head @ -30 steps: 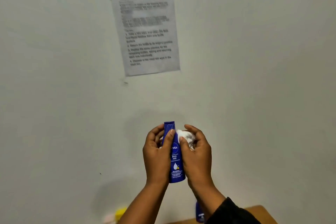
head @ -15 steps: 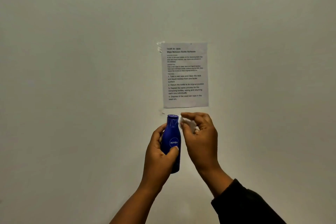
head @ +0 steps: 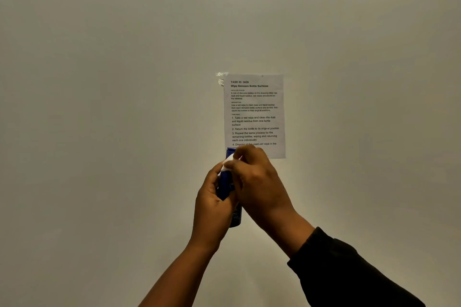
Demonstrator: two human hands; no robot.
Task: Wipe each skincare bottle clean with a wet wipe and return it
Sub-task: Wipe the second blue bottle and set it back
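Note:
A dark blue skincare bottle [head: 225,185] stands upright in the air in front of the wall, held around its lower body by my left hand [head: 212,209]. My right hand [head: 259,184] covers the bottle's upper part and front, pressing a crumpled white wet wipe [head: 228,163] against the neck just below the cap. Only the cap edge, a strip of the body and the bottom of the bottle show between my hands.
A printed instruction sheet [head: 254,112] is taped to the plain pale wall [head: 124,107] just behind and above my hands. No table or other bottles are in view.
The view has tilted up, so the table edge and other bottles dropped out of sight. My right hand moved from beside the cap to over the bottle's front with the wipe.

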